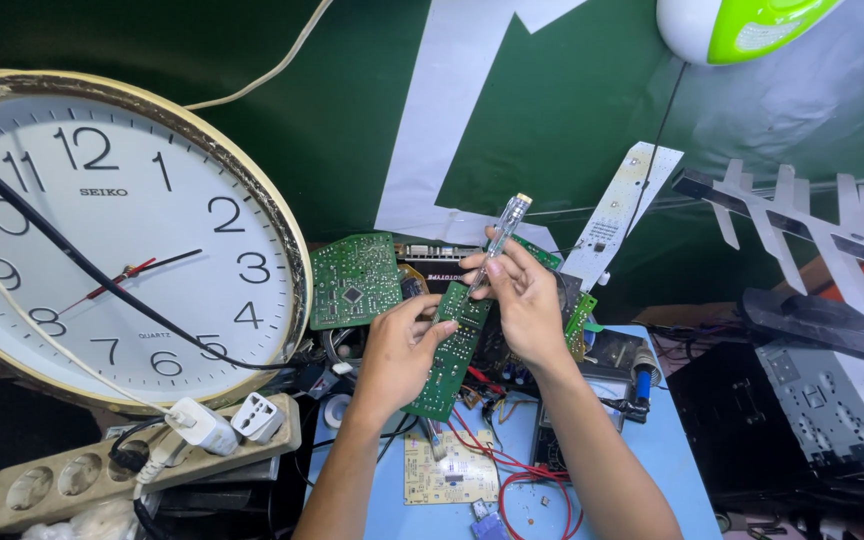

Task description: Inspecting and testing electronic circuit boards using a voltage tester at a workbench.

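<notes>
Cluttered blue tabletop (652,450): green circuit board (449,352) is clasped by left hand (399,352), clear-handled screwdriver (497,240) by right hand (524,300); a slipped tip could scratch traces.

Wall clock (122,230) and lamp (742,25) cut by edges

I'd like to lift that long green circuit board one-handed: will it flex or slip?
The long green circuit board looks thin and rigid, so probably light and stiff. The left hand grips only its edge, suggesting little weight. Its components probably make it fragile.
</notes>
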